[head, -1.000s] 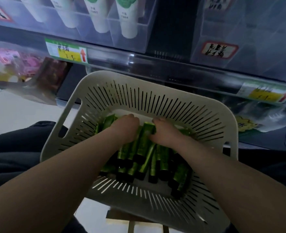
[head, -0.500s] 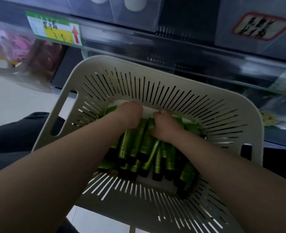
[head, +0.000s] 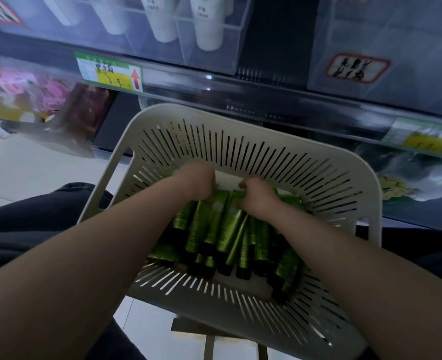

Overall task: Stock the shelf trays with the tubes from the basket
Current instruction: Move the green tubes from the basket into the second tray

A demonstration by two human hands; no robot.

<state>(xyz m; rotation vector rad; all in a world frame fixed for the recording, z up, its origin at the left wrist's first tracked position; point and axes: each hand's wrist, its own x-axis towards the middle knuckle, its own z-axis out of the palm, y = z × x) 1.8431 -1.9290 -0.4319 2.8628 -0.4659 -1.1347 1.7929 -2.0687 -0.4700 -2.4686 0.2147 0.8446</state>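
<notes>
pale tiled floor (head: pixel 32 162), dark shelving (head: pixel 266 98), dim light

The light is dim and bluish, brightest on the pale floor (head: pixel 32 165) at the left, while the shelf recess behind the basket (head: pixel 214 114) is nearly black; bright slivers show through the slots in the basket's near wall, and the green tubes (head: pixel 225 224) carry a dull sheen. Small glints sit on the clear shelf rail (head: pixel 209 77). Blur smears the pink packets (head: pixel 51 92) at the left and the price label (head: pixel 427 140) at the right, the left hand (head: pixel 196 180) and right hand (head: pixel 258 194) are soft-edged, and the wide lens bows the shelf line and swells the forearms at the lower corners.
</notes>
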